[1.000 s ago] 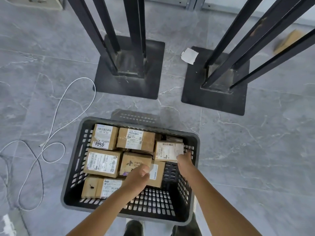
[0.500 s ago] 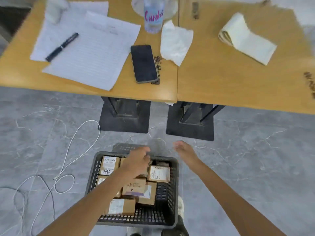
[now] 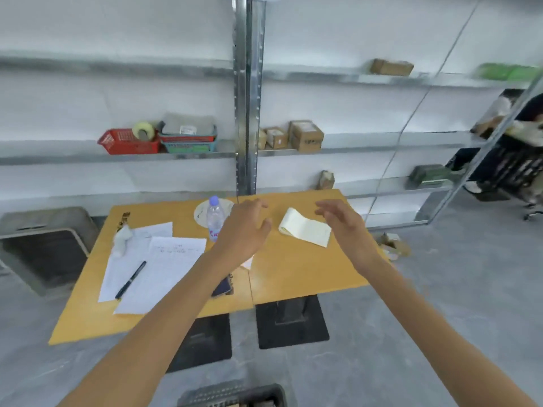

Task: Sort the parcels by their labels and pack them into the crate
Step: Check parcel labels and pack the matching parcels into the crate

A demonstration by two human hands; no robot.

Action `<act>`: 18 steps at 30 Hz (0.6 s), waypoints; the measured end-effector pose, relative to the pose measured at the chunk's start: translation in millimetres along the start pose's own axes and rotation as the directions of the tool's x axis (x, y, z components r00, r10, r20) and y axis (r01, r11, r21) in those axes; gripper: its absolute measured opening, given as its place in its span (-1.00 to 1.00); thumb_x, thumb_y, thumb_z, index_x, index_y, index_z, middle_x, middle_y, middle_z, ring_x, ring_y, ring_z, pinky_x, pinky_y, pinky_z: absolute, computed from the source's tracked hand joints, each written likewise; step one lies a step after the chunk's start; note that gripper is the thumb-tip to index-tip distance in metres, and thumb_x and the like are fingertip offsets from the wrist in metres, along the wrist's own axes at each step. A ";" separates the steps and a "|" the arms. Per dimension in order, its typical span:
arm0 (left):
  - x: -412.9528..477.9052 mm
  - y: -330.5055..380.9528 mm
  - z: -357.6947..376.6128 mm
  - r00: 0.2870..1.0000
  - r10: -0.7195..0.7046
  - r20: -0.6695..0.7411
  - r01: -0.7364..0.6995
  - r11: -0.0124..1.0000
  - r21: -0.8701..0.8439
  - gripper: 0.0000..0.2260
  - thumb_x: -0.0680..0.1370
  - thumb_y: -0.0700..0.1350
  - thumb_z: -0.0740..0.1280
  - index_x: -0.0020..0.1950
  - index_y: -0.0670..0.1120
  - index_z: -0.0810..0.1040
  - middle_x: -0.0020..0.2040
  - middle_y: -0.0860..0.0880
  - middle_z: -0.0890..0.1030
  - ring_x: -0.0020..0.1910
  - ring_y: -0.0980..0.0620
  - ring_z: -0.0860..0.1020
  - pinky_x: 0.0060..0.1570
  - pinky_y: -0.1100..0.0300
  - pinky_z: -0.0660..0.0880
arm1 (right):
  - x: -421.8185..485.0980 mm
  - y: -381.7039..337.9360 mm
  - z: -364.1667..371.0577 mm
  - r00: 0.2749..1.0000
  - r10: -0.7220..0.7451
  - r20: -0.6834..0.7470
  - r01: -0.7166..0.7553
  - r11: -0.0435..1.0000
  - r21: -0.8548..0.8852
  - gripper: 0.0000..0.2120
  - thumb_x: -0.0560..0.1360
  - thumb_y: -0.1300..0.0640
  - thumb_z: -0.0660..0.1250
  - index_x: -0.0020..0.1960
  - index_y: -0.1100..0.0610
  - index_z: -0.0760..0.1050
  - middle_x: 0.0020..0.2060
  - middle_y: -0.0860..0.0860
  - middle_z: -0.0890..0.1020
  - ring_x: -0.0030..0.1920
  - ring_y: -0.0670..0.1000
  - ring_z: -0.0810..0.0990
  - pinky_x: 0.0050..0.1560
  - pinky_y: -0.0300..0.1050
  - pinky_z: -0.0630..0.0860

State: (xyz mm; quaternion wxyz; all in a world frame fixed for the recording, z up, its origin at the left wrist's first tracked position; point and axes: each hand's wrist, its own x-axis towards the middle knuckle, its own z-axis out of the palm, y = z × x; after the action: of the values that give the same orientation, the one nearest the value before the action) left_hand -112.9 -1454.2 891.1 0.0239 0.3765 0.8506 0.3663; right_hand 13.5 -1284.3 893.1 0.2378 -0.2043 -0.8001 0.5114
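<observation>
Hovering above the table (image 3: 88,318), the left hand (image 3: 246,227) and the right hand (image 3: 340,221) are both released, fingers spread, grasping nothing. Parcels (image 3: 305,136) stand on the middle shelf (image 3: 367,144) beyond them; another parcel (image 3: 390,67) lies on the top shelf (image 3: 323,76). Recommended: lift one squarely with both hands, label turned up for reading first. The crate (image 3: 232,395) is cut off at the bottom edge, contents unseen; parcel labels are blurred.

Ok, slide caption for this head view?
Left hand and right hand hover open over the table; parcels on the shelf behind, crate at bottom edge.
</observation>
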 end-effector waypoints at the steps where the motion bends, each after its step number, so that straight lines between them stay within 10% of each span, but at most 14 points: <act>1: 7.1 17.1 -5.0 0.999 0.031 -0.019 -0.031 1.000 0.000 -0.66 0.58 -0.09 0.21 0.36 -0.06 0.37 0.27 -0.08 0.46 0.29 -0.04 0.38 0.25 0.05 0.36 | -1.5 -8.1 -16.3 0.998 -0.019 -0.054 0.020 1.000 0.005 -0.76 0.61 0.24 0.14 0.17 0.06 0.52 0.02 -0.04 0.63 0.09 -0.10 0.54 0.09 -0.27 0.40; 7: 33.2 102.0 20.1 0.976 0.215 -0.040 -0.215 0.977 -0.002 -0.62 0.57 -0.06 0.22 0.38 -0.04 0.31 0.29 -0.05 0.40 0.36 -0.03 0.27 0.30 0.03 0.31 | -18.5 -12.4 -118.1 0.938 -0.074 -0.339 0.084 0.996 0.014 -0.76 0.61 0.23 0.11 0.18 0.06 0.48 0.03 0.02 0.64 0.09 -0.09 0.54 -0.10 -0.53 0.40; 18: 96.5 267.7 233.8 0.930 0.337 0.146 -0.334 0.942 -0.041 -0.65 0.59 -0.05 0.20 0.37 -0.06 0.33 0.29 -0.07 0.40 0.35 -0.03 0.29 0.27 0.07 0.32 | -24.0 126.2 -369.6 0.813 0.021 -0.582 -0.010 1.000 0.021 -0.76 0.59 0.20 0.12 0.06 -0.08 0.48 -0.12 -0.08 0.66 0.01 -0.12 0.57 0.02 -0.25 0.39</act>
State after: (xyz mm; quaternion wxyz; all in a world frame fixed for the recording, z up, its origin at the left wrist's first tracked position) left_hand 58.8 -1129.3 914.7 0.0282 0.5426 0.7666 0.3421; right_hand 261.2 -981.8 907.9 0.4686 -0.3552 -0.6830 0.4333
